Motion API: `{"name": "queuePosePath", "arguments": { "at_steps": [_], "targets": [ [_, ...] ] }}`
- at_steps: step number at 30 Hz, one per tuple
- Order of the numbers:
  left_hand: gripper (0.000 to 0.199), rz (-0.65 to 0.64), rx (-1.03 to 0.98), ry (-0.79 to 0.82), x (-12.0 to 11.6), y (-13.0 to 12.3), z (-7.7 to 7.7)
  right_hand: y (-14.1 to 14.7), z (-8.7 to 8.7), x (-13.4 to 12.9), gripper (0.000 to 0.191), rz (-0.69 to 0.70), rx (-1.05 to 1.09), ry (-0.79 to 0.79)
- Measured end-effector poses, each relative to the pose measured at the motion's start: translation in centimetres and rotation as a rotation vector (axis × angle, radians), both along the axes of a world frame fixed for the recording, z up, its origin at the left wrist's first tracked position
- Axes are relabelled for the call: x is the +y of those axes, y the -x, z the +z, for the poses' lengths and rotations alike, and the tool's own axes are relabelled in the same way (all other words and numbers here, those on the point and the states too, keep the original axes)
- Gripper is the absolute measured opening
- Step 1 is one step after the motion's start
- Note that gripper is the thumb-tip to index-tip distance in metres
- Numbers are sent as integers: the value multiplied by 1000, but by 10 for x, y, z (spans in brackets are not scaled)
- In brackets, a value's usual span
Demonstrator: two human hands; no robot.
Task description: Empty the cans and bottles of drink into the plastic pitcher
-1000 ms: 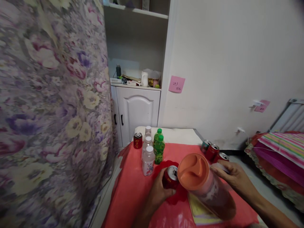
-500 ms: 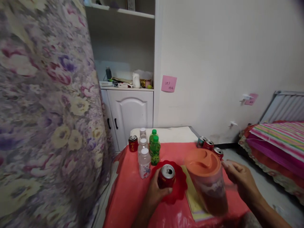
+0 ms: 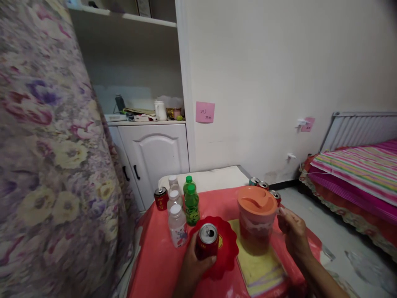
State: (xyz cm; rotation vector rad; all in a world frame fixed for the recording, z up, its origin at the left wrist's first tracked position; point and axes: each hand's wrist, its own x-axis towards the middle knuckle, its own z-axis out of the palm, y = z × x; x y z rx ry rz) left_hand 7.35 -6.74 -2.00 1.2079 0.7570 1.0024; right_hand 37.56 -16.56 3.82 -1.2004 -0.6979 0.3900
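Two hands are low in the frame. The left hand (image 3: 192, 261) is wrapped around a red can (image 3: 207, 249), bottom middle, over a red plate (image 3: 230, 248). The right hand (image 3: 293, 227), lower right, grips the jug (image 3: 256, 223) at its right side. The jug is upright above a yellow cloth (image 3: 260, 271). Farther back, left of middle, stand clear bottles (image 3: 178, 229) and green bottles (image 3: 192, 207). Behind them is a white cupboard (image 3: 158, 159).

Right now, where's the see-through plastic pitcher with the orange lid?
In the head view, the see-through plastic pitcher is right of centre, over the yellow cloth, between the red scalloped plate and the right hand.
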Motion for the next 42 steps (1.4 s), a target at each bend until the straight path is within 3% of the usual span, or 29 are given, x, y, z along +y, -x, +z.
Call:
{"name": "queuePosePath", "arguments": {
  "at_steps": [6,14,22,30,33,35,37,39,42],
  "targets": [
    [93,6,27,-13,1,-1,-3,4,-8,6,43,50,11,-11],
    [94,56,25,-4,5,-2,-25,4,-22,8,43,24,-4,-14],
    [94,65,61,22,4,-2,-16,3,-26,3,45,-18,-65,35],
    [94,-3,34,-38,0,-3,-13,-2,-25,-18,34,-3,-131,84],
    [94,-5,14,-47,-3,-3,-10,-6,-29,-36,48,-125,-165,114],
    [95,-8,3,-41,-5,-4,-7,-5,-36,-52,47,-253,-210,141],
    [97,-12,0,-36,-6,-5,-5,1,-45,-68,41,-296,-252,145],
    [97,-12,-4,-42,-7,-6,-2,15,-52,-80,34,-207,-326,132],
    [95,0,-4,-39,-8,-8,1,50,-55,-79,22,55,-500,138]
  ]
}}
